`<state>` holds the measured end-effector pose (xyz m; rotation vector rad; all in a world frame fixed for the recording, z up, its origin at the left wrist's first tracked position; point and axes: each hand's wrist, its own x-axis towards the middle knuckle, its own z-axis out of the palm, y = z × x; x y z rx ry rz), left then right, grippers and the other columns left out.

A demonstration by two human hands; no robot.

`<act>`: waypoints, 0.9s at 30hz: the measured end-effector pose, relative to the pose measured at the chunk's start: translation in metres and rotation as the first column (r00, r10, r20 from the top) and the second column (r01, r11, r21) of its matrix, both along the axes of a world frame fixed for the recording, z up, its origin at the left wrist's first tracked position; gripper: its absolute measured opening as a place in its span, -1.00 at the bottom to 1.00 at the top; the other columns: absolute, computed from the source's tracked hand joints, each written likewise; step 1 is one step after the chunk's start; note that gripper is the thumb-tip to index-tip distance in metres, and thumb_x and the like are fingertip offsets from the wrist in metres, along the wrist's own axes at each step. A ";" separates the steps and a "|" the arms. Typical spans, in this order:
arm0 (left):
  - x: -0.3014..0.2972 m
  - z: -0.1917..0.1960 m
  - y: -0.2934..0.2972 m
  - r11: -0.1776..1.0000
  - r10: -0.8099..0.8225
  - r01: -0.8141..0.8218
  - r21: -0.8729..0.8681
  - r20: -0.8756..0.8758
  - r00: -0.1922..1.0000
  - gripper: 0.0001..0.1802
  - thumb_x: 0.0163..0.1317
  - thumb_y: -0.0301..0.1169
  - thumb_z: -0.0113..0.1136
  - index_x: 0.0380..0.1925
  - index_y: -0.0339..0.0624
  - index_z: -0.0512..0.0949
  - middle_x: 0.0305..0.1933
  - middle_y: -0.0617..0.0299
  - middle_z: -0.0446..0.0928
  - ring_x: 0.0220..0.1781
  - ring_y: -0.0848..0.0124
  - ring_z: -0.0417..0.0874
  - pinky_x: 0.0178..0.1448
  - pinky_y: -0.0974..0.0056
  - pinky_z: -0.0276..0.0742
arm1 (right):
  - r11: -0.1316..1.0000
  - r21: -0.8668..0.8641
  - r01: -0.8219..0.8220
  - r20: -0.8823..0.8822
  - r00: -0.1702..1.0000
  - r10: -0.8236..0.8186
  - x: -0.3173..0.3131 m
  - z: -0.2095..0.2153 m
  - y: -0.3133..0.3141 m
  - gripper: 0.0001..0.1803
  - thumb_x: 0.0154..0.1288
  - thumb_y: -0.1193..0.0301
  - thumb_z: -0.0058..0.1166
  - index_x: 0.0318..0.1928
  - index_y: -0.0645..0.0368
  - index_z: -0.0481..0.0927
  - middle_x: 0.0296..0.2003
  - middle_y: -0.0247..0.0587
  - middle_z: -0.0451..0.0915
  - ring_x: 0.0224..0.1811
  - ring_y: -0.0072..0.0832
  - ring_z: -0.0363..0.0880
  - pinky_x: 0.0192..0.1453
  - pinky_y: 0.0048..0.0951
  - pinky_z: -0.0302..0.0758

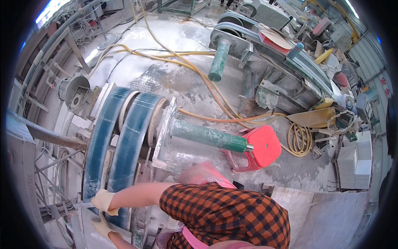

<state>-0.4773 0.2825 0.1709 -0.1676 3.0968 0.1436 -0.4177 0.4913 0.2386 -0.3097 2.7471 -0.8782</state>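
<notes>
At the blue belts, right hand and left hand show unclear grips; handling appears underway; the next move likely needs steadiness.

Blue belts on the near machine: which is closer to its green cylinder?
The right-hand belt, on the side of the green cylinder; the left-hand belt lies beyond it, toward the grey motor.
</notes>
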 end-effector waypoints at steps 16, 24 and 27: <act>-0.057 -0.027 -0.058 0.930 -0.201 0.242 -0.276 0.169 0.965 -0.57 0.28 -0.18 0.09 -0.06 -0.36 0.46 -0.03 -0.18 0.59 -0.04 -0.08 0.65 0.04 0.02 0.55 | 0.989 -0.073 0.129 -0.029 0.991 -0.132 -0.004 -0.016 -0.006 -0.40 -0.42 0.52 0.51 -0.16 0.17 0.66 -0.26 -0.15 0.72 -0.14 -0.22 0.71 -0.12 -0.28 0.55; -0.031 0.020 -0.068 0.925 -0.344 0.297 0.235 0.189 0.920 -0.62 0.36 -0.44 -0.06 0.10 -0.46 0.42 0.08 -0.10 0.53 0.02 0.17 0.62 0.02 0.20 0.55 | 0.998 0.036 -0.049 -0.124 0.991 0.053 -0.002 -0.009 0.010 -0.56 0.09 0.19 0.28 -0.08 0.19 0.59 -0.32 -0.04 0.68 -0.21 -0.07 0.69 -0.13 -0.16 0.57; -0.026 0.006 -0.003 0.538 -0.068 -0.158 0.828 0.230 0.971 -0.54 0.40 -0.35 -0.06 0.21 -0.41 0.33 0.22 -0.12 0.44 0.13 0.15 0.57 0.15 0.21 0.49 | 0.964 -0.208 0.163 -0.023 0.985 -0.171 -0.009 -0.016 0.010 -0.56 0.18 0.16 0.16 -0.05 0.22 0.58 -0.35 0.00 0.68 -0.22 -0.04 0.68 -0.12 -0.14 0.57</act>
